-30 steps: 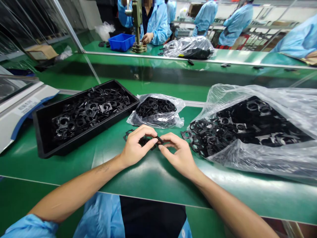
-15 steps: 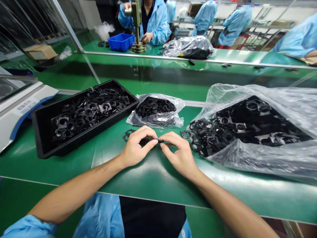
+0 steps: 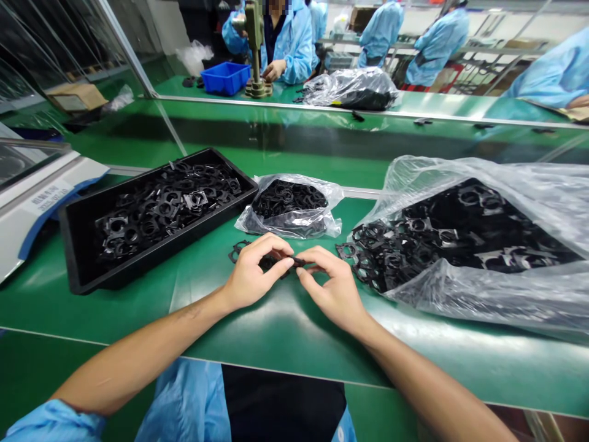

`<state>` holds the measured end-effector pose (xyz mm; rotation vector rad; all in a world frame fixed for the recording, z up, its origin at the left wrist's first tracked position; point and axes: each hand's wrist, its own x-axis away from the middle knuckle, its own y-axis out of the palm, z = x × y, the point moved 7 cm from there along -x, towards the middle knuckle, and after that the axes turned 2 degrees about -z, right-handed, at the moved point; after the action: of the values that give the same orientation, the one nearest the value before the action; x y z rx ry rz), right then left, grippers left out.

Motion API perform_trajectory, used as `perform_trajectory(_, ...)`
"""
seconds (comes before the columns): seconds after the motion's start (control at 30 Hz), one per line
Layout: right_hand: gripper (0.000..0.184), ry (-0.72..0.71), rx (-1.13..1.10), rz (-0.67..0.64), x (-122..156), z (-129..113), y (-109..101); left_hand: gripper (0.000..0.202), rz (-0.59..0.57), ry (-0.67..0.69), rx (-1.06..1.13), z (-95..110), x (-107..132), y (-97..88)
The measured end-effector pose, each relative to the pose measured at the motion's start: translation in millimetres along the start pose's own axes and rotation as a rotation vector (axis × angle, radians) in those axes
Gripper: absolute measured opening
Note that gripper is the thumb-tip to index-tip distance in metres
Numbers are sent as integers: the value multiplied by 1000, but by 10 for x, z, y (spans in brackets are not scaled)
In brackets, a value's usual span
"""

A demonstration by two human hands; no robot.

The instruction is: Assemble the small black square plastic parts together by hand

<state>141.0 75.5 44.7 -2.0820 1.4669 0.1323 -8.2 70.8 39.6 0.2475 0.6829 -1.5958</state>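
Between my two hands, over the green table, is a small black plastic part (image 3: 298, 262), mostly covered by fingers. My left hand (image 3: 255, 270) pinches its left end with thumb and forefinger. On the other end, the thumb and fingers of my right hand (image 3: 329, 281) are closed. Behind my left hand, some loose black ring-shaped parts (image 3: 239, 248) lie on the table, partly hidden by the fingers. A small clear bag (image 3: 294, 228) of black rings sits just beyond both hands.
At left stands a black tray (image 3: 151, 261) heaped with black ring parts, beside a white and blue machine (image 3: 55, 196). A large open plastic bag (image 3: 460, 294) spills similar parts at right. Across a divider, a co-worker (image 3: 294, 43) handles a hand press (image 3: 254, 55) near a blue bin (image 3: 225, 78).
The black part between my fingers has tilted slightly and shows a bit differently. Both hands stay in nearly the same place.
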Motion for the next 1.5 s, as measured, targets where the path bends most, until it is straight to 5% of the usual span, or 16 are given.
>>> perform_trajectory(1.5, 17, 27, 52, -90, -1, 43, 85, 3, -86, -100, -61, -68, 11, 60)
